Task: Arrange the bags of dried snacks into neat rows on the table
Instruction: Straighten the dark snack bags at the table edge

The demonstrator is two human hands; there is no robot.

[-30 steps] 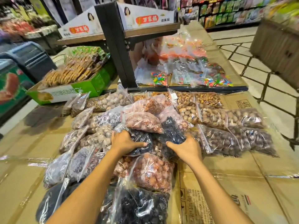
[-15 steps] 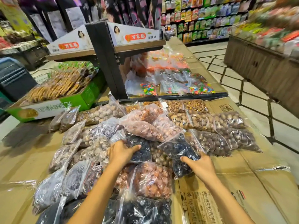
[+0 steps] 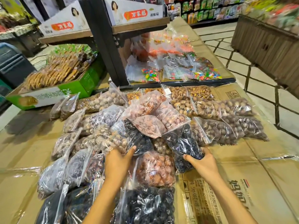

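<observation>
Many clear zip bags of dried snacks lie heaped on the cardboard-covered table (image 3: 242, 183). My right hand (image 3: 201, 162) grips the lower end of a bag of dark dried fruit (image 3: 182, 143) at the pile's right edge, lifted and tilted. My left hand (image 3: 118, 159) holds the near end of another dark-fruit bag (image 3: 139, 139) in the middle of the heap. A pinkish bag (image 3: 148, 125) rests between and above them. An orange-brown bag (image 3: 155, 168) lies between my wrists. Brown nut bags (image 3: 226, 126) sit in rows to the right.
A green box of biscuits (image 3: 56, 92) stands at the back left. A dark shelf post (image 3: 106, 46) rises behind the pile, with candy bags (image 3: 174, 68) beyond it. A wooden stand (image 3: 267, 44) is at the far right across the tiled aisle.
My right hand has pulled the dark-fruit bag rightward out of the heap and raised it. My left hand has stayed on its dark bag. The camera tilted and moved slightly closer.
</observation>
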